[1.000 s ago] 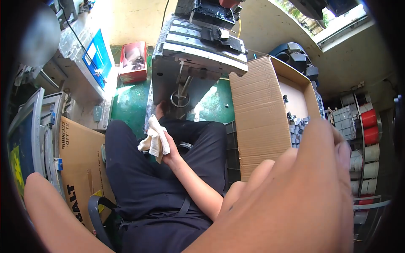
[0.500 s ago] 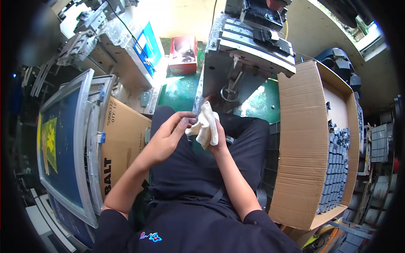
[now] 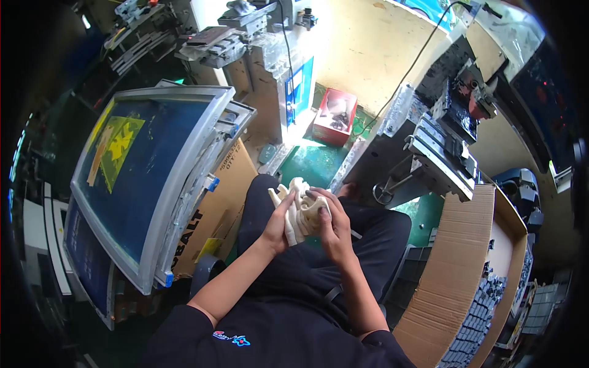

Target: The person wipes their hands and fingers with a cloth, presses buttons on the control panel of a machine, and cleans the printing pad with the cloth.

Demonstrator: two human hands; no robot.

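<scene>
A bunched white cloth glove (image 3: 297,222), with finger-like ends sticking up, is held between my two hands above my lap. My left hand (image 3: 277,229) grips its left side, the fingers partly hidden behind the fabric. On the right side, my right hand (image 3: 337,231) is closed on the same fabric, its thumb and fingers pinching the upper part. Dark smudges show on the fingertips. Folds hide whether this is one glove or a pair.
At my left lean framed screens (image 3: 150,165) and a cardboard box (image 3: 230,178). On my right, an open carton (image 3: 457,245) holds rows of small grey parts (image 3: 475,313). Ahead are a machine with a handwheel (image 3: 383,194) and a red box (image 3: 334,116) on the green floor.
The view has turned left. My left hand, earlier apart from the white glove, now grips it too. My right hand has shifted its hold, and the fabric is more spread out.
</scene>
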